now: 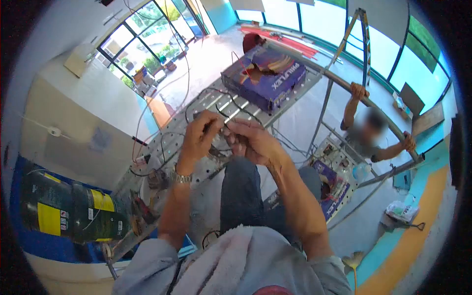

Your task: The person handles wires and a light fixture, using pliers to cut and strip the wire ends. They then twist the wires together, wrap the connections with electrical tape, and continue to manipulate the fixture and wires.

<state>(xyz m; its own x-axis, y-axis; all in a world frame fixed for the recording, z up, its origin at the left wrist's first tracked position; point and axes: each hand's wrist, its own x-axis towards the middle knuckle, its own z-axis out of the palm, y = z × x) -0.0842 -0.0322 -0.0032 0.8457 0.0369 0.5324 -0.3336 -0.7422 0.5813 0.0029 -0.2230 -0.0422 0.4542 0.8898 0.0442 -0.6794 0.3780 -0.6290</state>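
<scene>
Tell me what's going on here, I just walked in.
Above a perforated metal platform, a person's left hand and right hand are close together, pinching what looks like a black wire; the fingers hide the gripped part. Just beyond sits a purple PHILFLEX box, its top torn open. Lower down at the right, another person grips a metal rail with both hands.

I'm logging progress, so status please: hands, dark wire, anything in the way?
Left hand, right hand close together, exact grip unclear. Dark wire looping over perforated platform beyond them. Purple box farther along, apart from hands.
</scene>
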